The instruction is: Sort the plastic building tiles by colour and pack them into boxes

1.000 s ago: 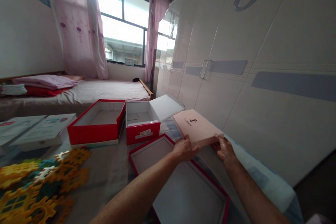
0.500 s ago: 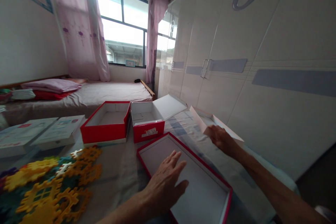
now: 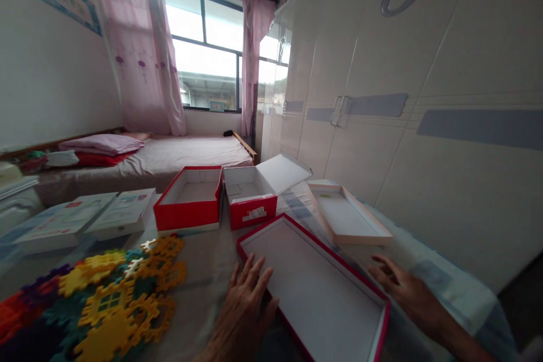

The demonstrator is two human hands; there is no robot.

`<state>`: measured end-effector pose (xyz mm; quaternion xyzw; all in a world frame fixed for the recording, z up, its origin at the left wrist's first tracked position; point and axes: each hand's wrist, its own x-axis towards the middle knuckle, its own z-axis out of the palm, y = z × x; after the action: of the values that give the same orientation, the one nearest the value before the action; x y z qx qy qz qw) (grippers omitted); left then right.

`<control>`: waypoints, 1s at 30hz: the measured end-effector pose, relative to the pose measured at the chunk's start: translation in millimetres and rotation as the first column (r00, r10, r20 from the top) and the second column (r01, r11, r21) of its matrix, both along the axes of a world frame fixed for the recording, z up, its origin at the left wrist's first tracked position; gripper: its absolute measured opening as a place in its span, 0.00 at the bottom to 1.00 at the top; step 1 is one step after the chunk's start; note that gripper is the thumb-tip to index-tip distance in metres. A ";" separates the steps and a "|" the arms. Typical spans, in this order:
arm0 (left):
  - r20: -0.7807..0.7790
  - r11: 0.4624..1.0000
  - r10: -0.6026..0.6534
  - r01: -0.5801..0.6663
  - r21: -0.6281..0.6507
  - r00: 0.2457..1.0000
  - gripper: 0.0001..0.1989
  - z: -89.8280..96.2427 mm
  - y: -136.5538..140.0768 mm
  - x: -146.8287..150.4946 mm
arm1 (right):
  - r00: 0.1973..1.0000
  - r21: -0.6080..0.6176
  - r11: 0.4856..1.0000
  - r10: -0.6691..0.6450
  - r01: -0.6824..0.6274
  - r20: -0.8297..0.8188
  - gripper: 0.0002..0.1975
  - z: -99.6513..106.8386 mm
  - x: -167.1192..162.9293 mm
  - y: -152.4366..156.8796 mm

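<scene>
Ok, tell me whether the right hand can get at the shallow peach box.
Likely yes: the right hand looks empty and is just short of the shallow peach box, which lies open side up. Only cloth shows between them, so nothing seems in the way.

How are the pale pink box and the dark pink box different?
The pale pink box lies farther away; the dark pink box is nearer. The pale pink box has a yellowish patch inside; the dark pink box shows none. Both are shallow, open on top and whitish inside.
</scene>
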<state>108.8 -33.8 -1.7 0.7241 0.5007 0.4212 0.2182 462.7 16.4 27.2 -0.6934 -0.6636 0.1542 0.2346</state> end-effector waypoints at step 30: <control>-0.165 0.986 0.129 -0.110 0.121 0.978 0.20 -4.9 -1.6 2.4 | 0.991 0.167 0.977 -0.134 0.137 -0.027 0.22 15.5 7.1 -34.3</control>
<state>111.2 -35.4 -6.6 0.7374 0.5362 0.3965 0.1074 469.8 -17.8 42.7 -0.7135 -0.6237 0.0868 0.3074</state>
